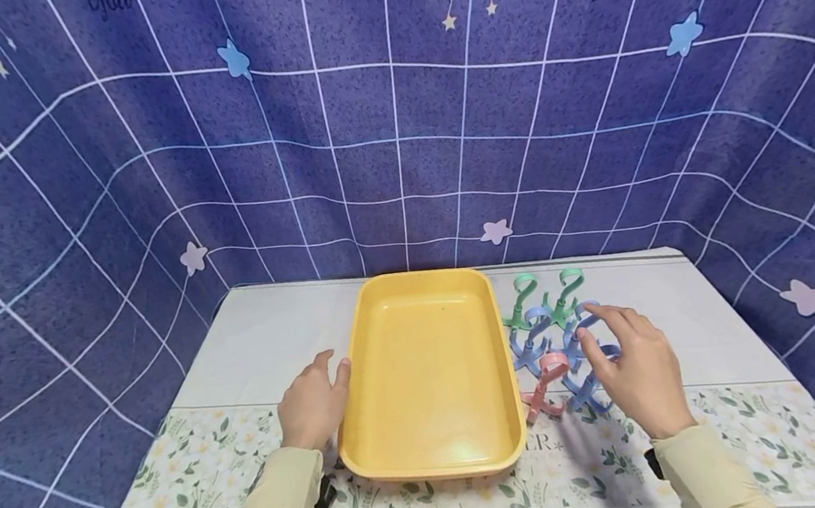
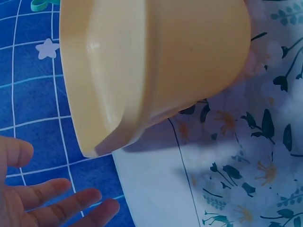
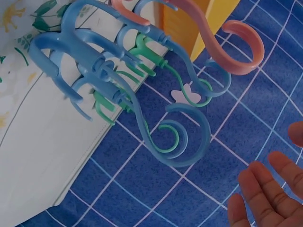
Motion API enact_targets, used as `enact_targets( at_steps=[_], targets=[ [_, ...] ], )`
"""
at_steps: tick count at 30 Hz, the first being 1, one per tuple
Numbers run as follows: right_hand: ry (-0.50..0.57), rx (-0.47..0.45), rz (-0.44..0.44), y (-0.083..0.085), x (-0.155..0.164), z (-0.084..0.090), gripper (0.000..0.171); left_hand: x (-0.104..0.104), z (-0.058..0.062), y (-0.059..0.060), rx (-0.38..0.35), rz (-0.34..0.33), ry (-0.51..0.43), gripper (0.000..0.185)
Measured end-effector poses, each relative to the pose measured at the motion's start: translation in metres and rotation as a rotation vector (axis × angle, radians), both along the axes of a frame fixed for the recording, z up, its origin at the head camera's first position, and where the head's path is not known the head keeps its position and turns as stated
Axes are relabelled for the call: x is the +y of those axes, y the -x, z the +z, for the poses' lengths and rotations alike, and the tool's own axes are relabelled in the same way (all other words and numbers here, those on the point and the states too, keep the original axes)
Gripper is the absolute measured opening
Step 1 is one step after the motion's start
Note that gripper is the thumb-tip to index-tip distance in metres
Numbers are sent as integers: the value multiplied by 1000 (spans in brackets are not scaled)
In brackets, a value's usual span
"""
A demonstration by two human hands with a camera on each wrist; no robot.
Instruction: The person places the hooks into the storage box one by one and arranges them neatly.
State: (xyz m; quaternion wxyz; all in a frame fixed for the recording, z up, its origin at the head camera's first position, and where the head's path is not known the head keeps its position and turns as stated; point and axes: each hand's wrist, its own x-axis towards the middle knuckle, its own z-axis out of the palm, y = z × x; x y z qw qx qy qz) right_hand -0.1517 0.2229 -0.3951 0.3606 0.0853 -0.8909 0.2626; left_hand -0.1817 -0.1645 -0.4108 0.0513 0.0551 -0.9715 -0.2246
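A yellow plastic basin (image 1: 428,369) stands on the table with nothing lying in it. My left hand (image 1: 313,407) is beside its left rim; the left wrist view shows those fingers (image 2: 57,210) spread and apart from the basin wall. Right of the basin several plastic hooks stand grouped, each with a curled top and splayed prongs. Two green hooks (image 1: 563,312) are at the back, blue hooks (image 1: 584,393) in the middle and front, and one pink hook (image 1: 539,397) close to the basin. Over the right side of this group hovers my right hand (image 1: 640,370), fingers loosely bent, holding nothing.
The white tabletop (image 1: 258,330) carries a floral printed band (image 1: 205,461) across its front part. A blue gridded curtain (image 1: 396,155) with stars and clouds closes off the back and both sides.
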Motion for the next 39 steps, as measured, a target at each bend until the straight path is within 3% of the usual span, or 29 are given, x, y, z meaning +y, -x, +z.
enact_targets(
  at_steps=[18, 33, 39],
  targets=[
    [58, -53, -7, -6, 24, -2, 34, -9, -15, 4, -135, 17, -144, 54],
    [57, -135, 0, -9, 28, -6, 36, -15, -25, 0, -241, -70, -333, 54],
    [49, -177, -3, -9, 32, -10, 38, -11, -30, -1, -265, -67, -427, 53]
  ],
)
